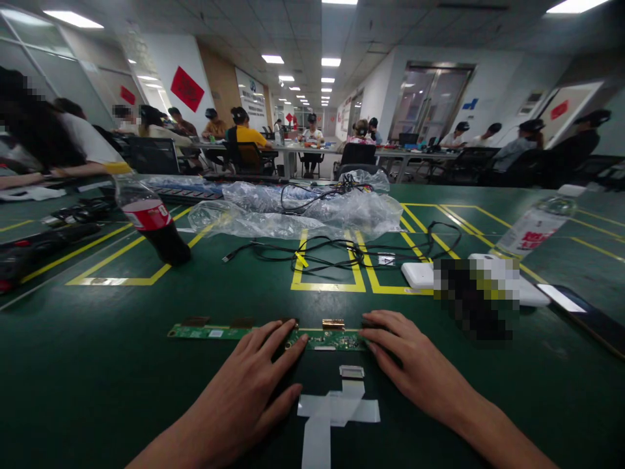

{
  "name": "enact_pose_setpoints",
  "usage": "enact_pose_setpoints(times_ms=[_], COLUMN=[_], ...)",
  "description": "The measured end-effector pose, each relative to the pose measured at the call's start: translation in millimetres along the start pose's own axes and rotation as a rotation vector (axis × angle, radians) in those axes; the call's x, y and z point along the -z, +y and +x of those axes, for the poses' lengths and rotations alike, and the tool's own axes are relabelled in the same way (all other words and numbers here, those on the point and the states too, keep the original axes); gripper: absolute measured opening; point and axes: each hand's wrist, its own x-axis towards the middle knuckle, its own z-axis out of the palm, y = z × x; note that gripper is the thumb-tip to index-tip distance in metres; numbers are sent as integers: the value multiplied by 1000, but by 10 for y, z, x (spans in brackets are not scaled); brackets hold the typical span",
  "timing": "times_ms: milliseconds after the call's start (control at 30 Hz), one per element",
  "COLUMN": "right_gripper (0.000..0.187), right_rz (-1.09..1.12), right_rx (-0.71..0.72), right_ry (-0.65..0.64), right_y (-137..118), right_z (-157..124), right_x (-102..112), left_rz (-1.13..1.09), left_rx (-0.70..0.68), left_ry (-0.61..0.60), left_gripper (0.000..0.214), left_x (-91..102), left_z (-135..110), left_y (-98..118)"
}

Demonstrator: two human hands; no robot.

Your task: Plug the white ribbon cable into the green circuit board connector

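A long, narrow green circuit board [319, 339] lies flat on the dark green table, with copper-coloured tabs along its far edge. My left hand [258, 371] rests across its middle, fingers spread and fingertips on the board. At the board's right end, the fingertips of my right hand [405, 352] touch down, its fingers extended and slightly apart. Between my hands, nearer to me, lies a white flat ribbon cable [316, 440] with a connector [352, 372] at its far end. A stretch of the board is hidden under my left fingers.
Beyond the board are a black cable [322, 255] and crumpled clear plastic wrap [312, 212]. A cola bottle [155, 225] stands left. At right are a clear bottle [537, 225], a white box [417, 275] and a phone [586, 312]. Other people sit at tables farther back.
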Motion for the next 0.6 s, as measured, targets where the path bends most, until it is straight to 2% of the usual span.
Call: enact_pose_setpoints(times_ms=[133, 267, 467, 600], right_gripper=[36, 41, 52, 49], right_rz=[34, 48, 43, 47], right_rx=[52, 41, 51, 47], right_ry=[-127, -175, -253, -274], right_y=[-79, -112, -110, -99], right_z=[-20, -15, 0, -4], right_x=[-49, -61, 20, 90], left_rz=[-24, -79, -129, -132], left_rx=[-117, -317, -297, -282], left_ry=[37, -103, -202, -237], left_gripper=[58, 66, 73, 72], left_x=[59, 156, 235, 206], left_z=[22, 92, 130, 107], left_y=[140, 277, 299, 222])
